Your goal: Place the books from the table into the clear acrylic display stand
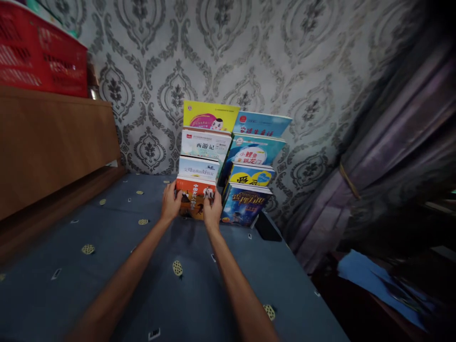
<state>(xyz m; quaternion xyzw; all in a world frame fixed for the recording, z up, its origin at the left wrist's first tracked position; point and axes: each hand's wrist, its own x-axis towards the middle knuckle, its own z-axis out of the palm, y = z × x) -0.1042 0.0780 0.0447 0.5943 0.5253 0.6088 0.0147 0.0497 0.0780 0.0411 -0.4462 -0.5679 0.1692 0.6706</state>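
Note:
Between my hands an orange-red book stands upright at the front of the left row. My left hand grips its left edge, and my right hand has its thumb on the front near the right edge. Behind it rise a pale blue book, a white book and a yellow book. Just right of my right hand, a dark blue book fronts a second row. That row holds a yellow-and-blue book, a teal book and a light blue book.
The books stand on a dark blue patterned sheet against a wallpapered wall. A wooden board with a red basket is at left. Right are a dark flat object, a tied curtain and blue cloth.

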